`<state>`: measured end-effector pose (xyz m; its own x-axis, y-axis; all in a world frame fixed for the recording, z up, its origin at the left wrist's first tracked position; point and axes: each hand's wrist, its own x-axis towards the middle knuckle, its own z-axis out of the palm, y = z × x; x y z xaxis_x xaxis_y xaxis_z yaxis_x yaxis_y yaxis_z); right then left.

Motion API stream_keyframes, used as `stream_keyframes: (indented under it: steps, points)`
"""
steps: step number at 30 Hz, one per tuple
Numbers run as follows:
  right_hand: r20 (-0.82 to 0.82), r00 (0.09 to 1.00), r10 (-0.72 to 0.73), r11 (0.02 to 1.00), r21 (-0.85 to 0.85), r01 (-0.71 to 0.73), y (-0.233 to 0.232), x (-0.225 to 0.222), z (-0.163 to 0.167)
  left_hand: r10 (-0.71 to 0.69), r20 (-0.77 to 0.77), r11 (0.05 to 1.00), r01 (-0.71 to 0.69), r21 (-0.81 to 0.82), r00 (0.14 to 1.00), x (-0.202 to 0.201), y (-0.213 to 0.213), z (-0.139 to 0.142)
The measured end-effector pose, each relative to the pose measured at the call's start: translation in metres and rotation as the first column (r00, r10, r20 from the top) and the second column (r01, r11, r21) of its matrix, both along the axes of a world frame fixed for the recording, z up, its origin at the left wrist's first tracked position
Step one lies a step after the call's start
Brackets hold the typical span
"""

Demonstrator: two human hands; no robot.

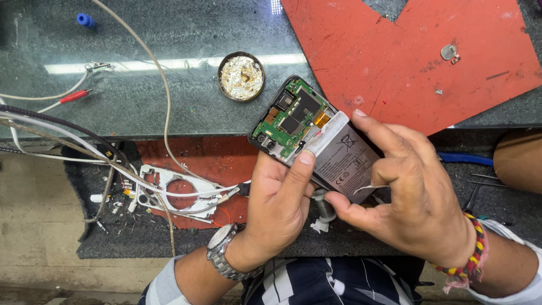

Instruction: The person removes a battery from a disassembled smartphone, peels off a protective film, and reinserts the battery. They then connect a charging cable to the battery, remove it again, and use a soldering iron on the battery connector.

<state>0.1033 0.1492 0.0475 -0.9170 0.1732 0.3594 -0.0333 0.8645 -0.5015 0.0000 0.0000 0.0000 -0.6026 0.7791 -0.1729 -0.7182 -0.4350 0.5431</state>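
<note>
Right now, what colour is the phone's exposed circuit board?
Green, on the circuit board; head view shows it best.

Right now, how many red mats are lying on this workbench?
2: a large red mat on the glass top at upper right, and a smaller red mat below the phone; parts are covered.

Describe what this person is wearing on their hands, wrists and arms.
The left hand is bare, with a silver metal-link wristwatch at the wrist. The right hand is bare too, with a braided red, yellow and dark thread bracelet. Both arms end in light striped sleeves.
</note>
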Motion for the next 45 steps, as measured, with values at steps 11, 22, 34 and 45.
stream_keyframes:
  steps: [11,22,34,45]
  points:
    - [0.06,0.998,-0.015,1.0,0.008,0.014,-0.004,0.002,0.013,0.027,0.013,1.0,-0.027,0.006,1.0,-0.005,0.001,0.005]
    - [-0.012,1.0,-0.019,0.998,0.057,0.019,0.002,-0.003,0.011,0.004,0.058,0.997,-0.008,0.077,0.998,-0.006,-0.001,0.007]
    - [-0.028,1.0,0.005,0.999,0.048,-0.004,0.0,-0.001,0.005,0.039,-0.003,0.999,-0.039,-0.019,0.999,-0.001,0.001,-0.003]
    - [-0.034,0.998,-0.047,0.994,0.098,0.05,-0.006,-0.005,-0.005,0.038,0.03,0.999,-0.039,0.012,0.999,-0.002,0.004,0.003]
